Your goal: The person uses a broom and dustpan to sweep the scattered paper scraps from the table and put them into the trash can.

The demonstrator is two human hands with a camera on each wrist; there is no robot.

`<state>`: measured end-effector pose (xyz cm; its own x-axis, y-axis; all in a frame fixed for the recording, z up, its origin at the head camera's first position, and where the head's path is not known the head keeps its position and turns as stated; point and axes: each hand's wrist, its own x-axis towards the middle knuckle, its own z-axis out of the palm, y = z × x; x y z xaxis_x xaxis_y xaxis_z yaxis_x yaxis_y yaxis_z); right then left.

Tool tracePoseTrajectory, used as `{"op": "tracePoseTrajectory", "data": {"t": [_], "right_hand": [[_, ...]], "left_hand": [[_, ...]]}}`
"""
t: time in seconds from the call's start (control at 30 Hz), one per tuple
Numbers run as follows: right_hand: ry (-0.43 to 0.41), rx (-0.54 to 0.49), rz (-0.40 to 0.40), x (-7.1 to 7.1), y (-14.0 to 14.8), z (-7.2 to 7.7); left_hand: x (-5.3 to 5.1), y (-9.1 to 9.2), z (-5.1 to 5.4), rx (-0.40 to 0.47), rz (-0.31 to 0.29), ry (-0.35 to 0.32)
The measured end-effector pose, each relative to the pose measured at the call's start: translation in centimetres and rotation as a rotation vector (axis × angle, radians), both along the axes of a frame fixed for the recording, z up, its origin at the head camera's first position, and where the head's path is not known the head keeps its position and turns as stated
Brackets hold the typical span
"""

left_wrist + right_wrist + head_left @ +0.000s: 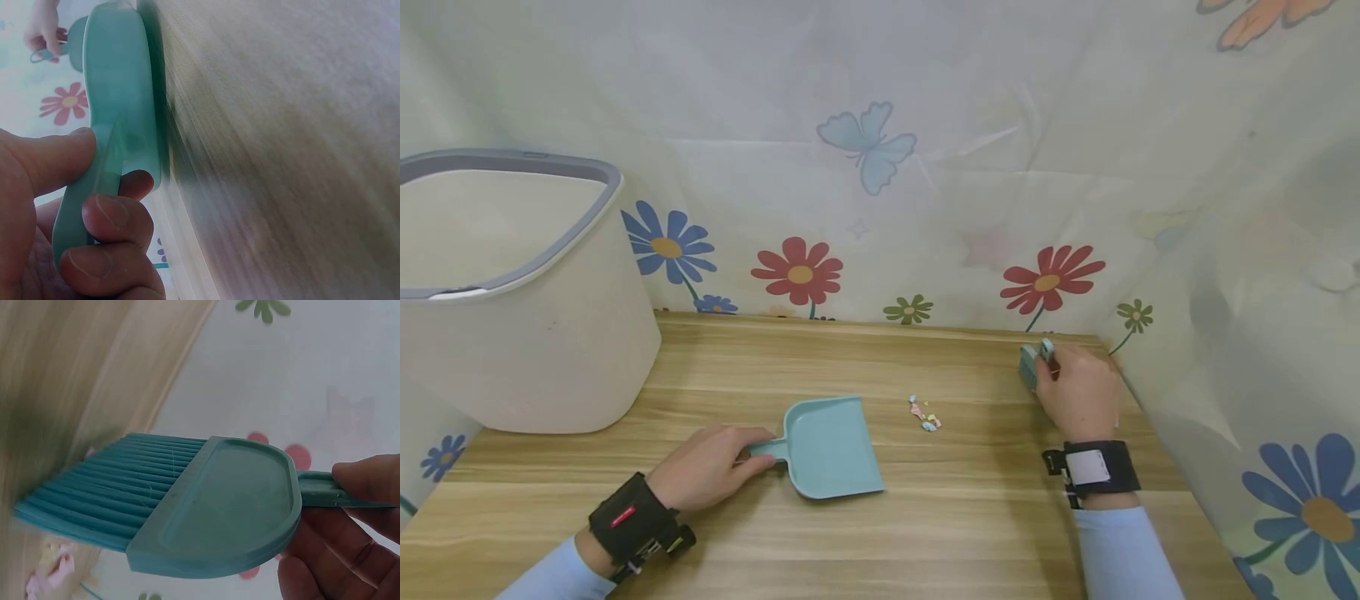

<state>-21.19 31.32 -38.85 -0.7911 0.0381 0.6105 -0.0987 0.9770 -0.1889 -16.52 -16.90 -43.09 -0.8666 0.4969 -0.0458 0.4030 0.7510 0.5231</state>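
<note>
Wood-grain worktop. Left hand: fingers curled round dustpan by handle, mouth facing small scraps on worktop. Right hand: fingers closed on brush handle, beyond scraps. Best technique, probably: lip flat, bristles low, short strokes leftward. No scraps in dustpan; tall bin at left, bottom hidden, contents can't be told.

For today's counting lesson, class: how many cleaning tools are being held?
2: the dustpan in the left hand, left of the scraps, and the brush in the right hand, right of them.
</note>
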Motion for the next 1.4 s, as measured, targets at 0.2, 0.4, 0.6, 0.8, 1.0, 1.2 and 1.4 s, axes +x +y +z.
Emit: {"op": "tracePoseTrajectory", "data": {"t": [0.2, 0.4, 0.6, 0.8, 1.0, 1.2, 1.4], "right_hand": [[0.015, 0.018, 0.147, 0.2, -3.7, -1.1], [0.022, 0.016, 0.38, 1.6, -7.4, -0.4], [0.019, -0.088, 0.572, 1.8, -7.5, 0.3], [0.063, -0.112, 0.615, 1.2, -6.7, 0.0], [-0.04, -0.055, 0.594, 0.7, -6.7, -1.5], [-0.194, -0.051, 0.632, 1.0, -6.6, -1.0], [-0.314, -0.053, 0.698, 1.8, -6.5, 1.1]], "left_hand": [[-0.1, 0.0, 0.0, 0.004, -0.012, 0.016], [-0.2, 0.1, -0.1, -0.001, -0.005, 0.008], [-0.2, 0.1, -0.1, 0.0, -0.011, 0.015], [-0.1, 0.1, -0.1, -0.015, -0.006, 0.01], [-0.1, 0.1, -0.3, -0.017, -0.008, 0.022], [-0.1, 0.2, -0.2, -0.018, -0.008, 0.021], [-0.1, 0.1, -0.1, -0.013, -0.001, 0.009]]}}
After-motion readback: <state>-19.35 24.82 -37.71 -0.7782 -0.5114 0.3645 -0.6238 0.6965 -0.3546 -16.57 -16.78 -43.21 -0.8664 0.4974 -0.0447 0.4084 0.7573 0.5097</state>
